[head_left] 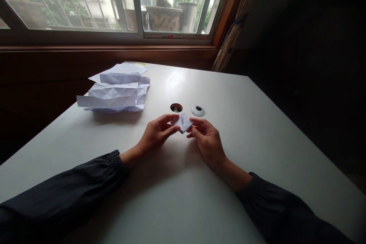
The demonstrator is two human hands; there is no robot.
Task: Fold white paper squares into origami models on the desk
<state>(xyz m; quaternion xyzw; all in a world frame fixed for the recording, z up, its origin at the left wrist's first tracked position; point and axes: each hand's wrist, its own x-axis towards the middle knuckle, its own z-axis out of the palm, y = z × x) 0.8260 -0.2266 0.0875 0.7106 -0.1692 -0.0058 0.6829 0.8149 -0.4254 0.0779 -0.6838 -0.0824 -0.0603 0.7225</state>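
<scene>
A small piece of folded white paper (pixel 183 123) is held up between both hands, above the white table. My left hand (pixel 156 131) pinches its left corner between thumb and fingers. On the opposite side, my right hand (pixel 208 140) grips the right corner in the same way. Creases and a raised flap show on the paper's near face; its far side is hidden.
Creased white sheets (pixel 114 93) lie piled at the table's (pixel 177 198) back left. Behind the hands are a round cable hole (pixel 176 107) and a grey ring-shaped cover (pixel 198 111). A barred window (pixel 171 4) and a tied curtain (pixel 233 34) stand beyond.
</scene>
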